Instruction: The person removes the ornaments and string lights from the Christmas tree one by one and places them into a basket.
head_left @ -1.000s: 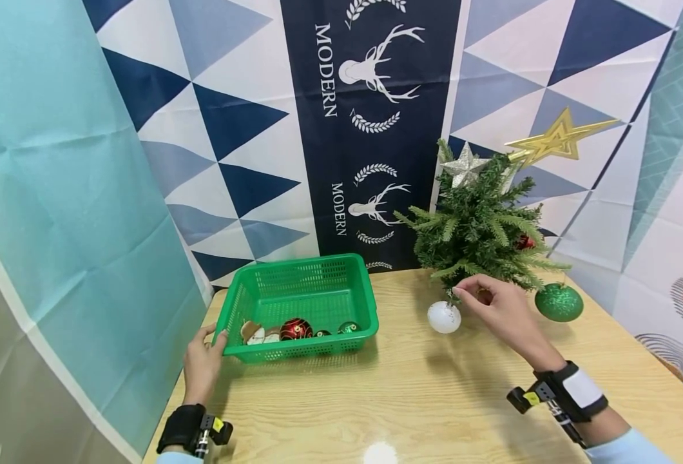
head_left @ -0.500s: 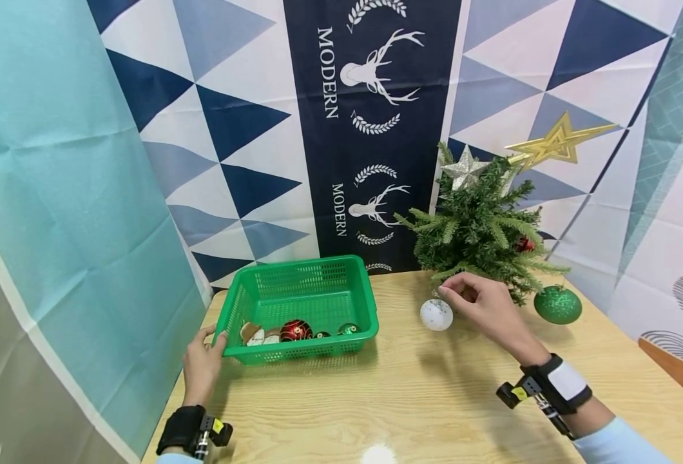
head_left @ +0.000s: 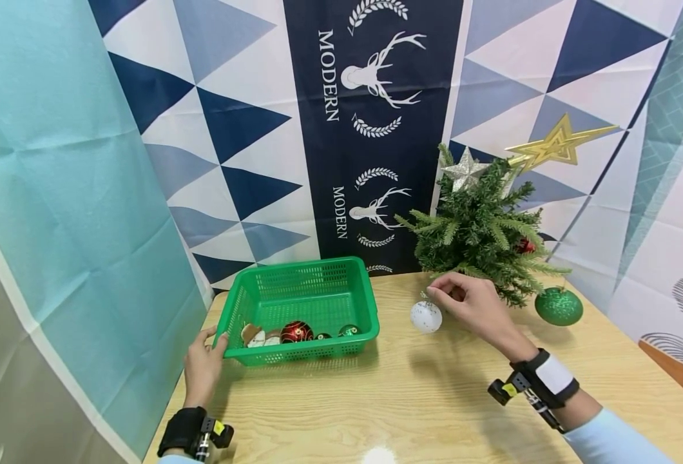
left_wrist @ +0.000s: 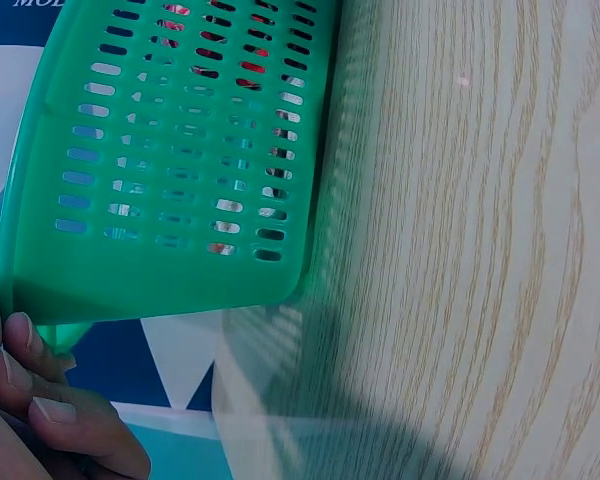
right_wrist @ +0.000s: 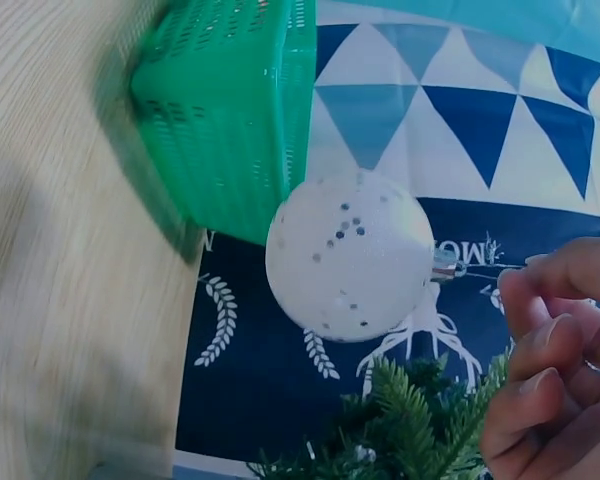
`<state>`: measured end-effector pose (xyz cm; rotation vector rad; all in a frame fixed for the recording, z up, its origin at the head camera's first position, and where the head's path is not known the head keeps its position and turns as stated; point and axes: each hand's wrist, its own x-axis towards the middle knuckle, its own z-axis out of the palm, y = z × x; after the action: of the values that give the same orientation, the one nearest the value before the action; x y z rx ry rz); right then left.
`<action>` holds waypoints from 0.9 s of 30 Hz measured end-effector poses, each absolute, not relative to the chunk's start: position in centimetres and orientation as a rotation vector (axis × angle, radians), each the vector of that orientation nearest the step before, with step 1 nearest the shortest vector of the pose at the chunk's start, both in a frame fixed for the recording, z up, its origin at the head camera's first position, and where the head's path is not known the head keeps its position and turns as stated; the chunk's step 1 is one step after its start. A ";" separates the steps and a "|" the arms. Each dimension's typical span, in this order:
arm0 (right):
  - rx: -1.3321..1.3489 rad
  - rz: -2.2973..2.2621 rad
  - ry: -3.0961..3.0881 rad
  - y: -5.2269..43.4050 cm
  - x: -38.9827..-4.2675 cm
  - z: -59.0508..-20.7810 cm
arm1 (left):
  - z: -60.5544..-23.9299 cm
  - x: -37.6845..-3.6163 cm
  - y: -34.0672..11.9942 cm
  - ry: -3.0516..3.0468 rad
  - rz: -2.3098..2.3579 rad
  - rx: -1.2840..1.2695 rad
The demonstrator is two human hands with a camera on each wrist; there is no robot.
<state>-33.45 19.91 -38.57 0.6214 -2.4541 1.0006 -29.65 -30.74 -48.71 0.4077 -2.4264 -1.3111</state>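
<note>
I see the white bauble (head_left: 426, 316) hanging above the table (head_left: 434, 399), between basket and tree, its string pinched by my right hand (head_left: 473, 303). My left hand (head_left: 201, 364) grips the green basket (head_left: 307, 293) corner, fingers curled on it.

head view: my left hand (head_left: 202, 366) is bare, its wrist wrapped in a black band carrying a small black camera block with a yellow tag. my right hand (head_left: 476, 304) is bare too; its wrist wears a black strap with a white panel, a black camera block with a yellow tag and a short dark cable. pale blue sleeves cover both forearms. right wrist view: a thin ring on one finger
</note>
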 end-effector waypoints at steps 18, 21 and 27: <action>0.727 1.058 -2.431 18.2 -33.4 -38.2 | -48.8 -29.4 -30.4 -2.387 -1.291 0.427; 0.743 1.058 -2.417 17.9 -33.4 -38.1 | -48.7 -29.3 -30.3 -2.379 -1.307 0.428; 0.754 1.051 -2.393 17.1 -33.6 -37.9 | -50.8 -30.8 -31.6 -2.398 -1.270 0.417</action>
<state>-33.62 17.11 -37.92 0.7545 -2.3935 1.0507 -30.82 -31.65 -50.76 0.4168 -2.3981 -1.2699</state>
